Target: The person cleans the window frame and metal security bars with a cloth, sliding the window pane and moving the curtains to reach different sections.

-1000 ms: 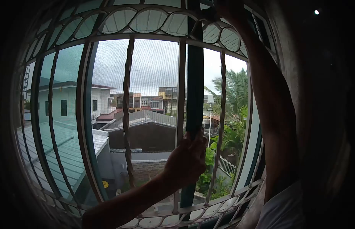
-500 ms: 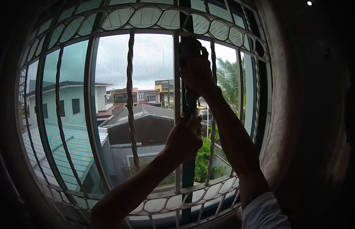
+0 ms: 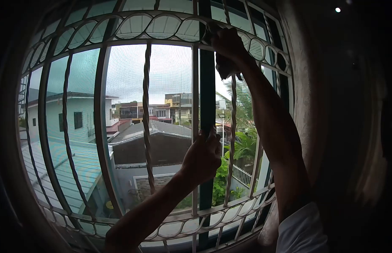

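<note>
Cloth | dark, crumpled, bunched | frame bar | dark green, upright

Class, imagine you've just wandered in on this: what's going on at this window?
Someone is working with both hands at a metal window grille with twisted bars. The right hand is raised to the grille's looped upper band, holding a dark, crumpled cloth beside the dark green upright window frame. The left hand is lower down, its fingers at that same upright; whether it grips it firmly is hard to tell.
</note>
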Available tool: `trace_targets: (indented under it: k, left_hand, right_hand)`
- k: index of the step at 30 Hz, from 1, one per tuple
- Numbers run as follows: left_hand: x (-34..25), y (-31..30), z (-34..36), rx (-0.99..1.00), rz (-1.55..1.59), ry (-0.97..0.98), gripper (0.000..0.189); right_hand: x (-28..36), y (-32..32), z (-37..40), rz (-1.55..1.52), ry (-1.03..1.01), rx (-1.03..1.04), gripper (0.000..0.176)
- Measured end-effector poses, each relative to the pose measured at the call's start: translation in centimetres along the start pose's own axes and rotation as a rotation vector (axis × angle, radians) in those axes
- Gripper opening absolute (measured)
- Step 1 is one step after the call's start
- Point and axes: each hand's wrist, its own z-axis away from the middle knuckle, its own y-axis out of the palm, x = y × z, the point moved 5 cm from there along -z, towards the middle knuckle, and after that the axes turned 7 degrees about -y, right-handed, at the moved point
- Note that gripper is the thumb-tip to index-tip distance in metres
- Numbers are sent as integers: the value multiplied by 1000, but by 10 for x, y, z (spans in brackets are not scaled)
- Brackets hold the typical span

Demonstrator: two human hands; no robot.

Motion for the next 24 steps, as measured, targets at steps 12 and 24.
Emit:
trace_targets:
  k: [12,24]
  left_hand:
    - [-2,3,1,-34,46,15,31]
    - [0,3,-2,-94,15,4,28]
  right_hand:
    - [35,-19,-18,213,-248,225,32]
    - [28,-39,58,-219,-185,-195,25]
